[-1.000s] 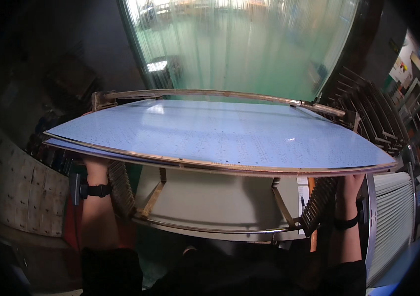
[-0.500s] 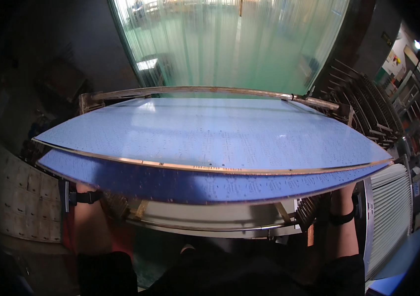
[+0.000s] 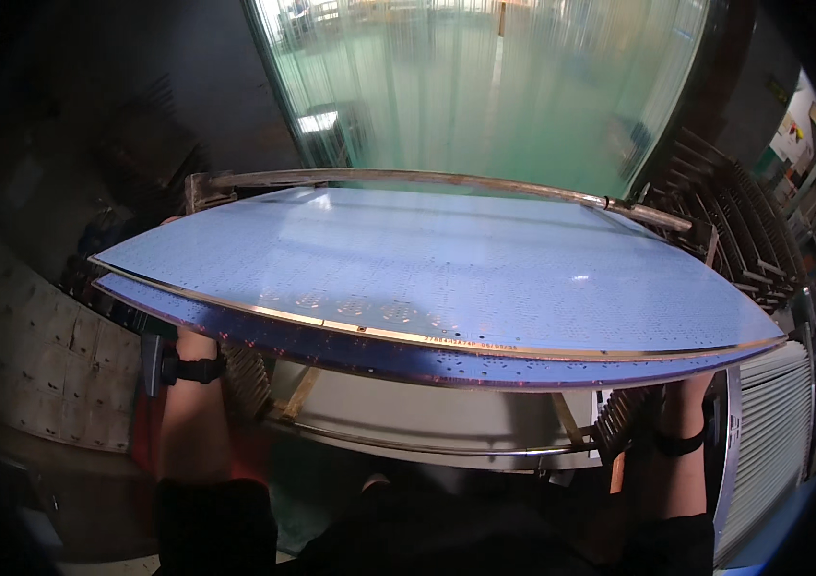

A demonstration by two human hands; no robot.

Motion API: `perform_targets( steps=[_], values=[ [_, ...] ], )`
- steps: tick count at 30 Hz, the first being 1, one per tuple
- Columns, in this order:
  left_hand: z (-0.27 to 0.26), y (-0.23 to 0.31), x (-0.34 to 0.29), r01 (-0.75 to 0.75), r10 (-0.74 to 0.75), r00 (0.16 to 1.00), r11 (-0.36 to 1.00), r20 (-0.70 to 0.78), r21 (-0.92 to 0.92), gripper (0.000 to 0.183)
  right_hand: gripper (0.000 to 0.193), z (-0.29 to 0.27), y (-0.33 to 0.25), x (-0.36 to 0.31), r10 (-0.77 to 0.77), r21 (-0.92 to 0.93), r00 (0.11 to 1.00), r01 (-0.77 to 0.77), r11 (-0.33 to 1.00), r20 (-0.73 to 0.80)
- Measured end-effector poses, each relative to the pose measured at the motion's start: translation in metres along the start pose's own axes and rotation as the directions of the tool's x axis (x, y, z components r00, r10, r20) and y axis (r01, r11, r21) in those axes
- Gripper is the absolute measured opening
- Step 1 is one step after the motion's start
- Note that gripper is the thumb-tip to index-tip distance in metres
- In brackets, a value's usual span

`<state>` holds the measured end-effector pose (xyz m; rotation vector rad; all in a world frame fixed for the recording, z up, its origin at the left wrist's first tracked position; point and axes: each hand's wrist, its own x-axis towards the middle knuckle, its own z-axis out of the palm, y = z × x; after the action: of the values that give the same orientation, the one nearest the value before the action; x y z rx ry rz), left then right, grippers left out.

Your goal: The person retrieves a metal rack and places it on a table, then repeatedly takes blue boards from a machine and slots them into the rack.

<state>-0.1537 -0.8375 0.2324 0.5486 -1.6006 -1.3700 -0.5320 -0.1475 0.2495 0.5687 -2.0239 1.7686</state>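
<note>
— What fills the view?
— Two large blue perforated panels (image 3: pixel 446 278) stacked, the lower panel (image 3: pixel 331 348) jutting out beneath the upper one's copper-coloured edge.
— And the hands?
— Hidden under the panels; only both forearms show, each with a black wrist strap (image 3: pixel 192 369).
— Behind?
— A green strip curtain (image 3: pixel 484 86).

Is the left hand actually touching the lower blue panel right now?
Cannot tell. In the head view the lower blue panel hides the left hand; only the forearm shows.

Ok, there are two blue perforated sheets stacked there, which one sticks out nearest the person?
The lower blue sheet: its darker edge juts out toward the person from under the paler upper sheet, which has a shiny metal rim.
</note>
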Motion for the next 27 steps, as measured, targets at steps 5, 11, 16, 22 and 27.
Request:
perform_targets(
  steps=[5,11,16,22,27],
  values=[
    [-0.005,-0.002,0.004,0.002,-0.002,1.000,1.000,0.002,0.000,0.041,0.042,0.005,-0.004,-0.001,-0.086,-0.059,0.996,0.087,0.994,0.025],
    [-0.009,-0.017,0.008,-0.001,0.001,1.000,1.000,0.019,0.013,0.041,0.047,-0.001,-0.002,-0.004,0.066,0.052,0.995,-0.070,0.996,0.071],
    [-0.038,-0.043,0.002,-0.034,0.015,0.996,0.974,0.085,0.226,0.041,0.055,-0.053,0.065,-0.009,-0.063,-0.379,0.983,0.125,0.917,0.170],
    [0.019,-0.007,-0.032,-0.157,0.117,0.980,0.950,0.159,0.270,0.044,0.061,0.008,-0.047,-0.010,-0.076,-0.074,0.997,0.078,0.994,0.031],
    [0.095,0.107,-0.017,-0.365,0.347,0.928,0.919,0.139,0.147,0.048,0.066,0.053,-0.098,0.024,-0.046,0.251,0.996,0.027,0.968,0.072]
  ],
)
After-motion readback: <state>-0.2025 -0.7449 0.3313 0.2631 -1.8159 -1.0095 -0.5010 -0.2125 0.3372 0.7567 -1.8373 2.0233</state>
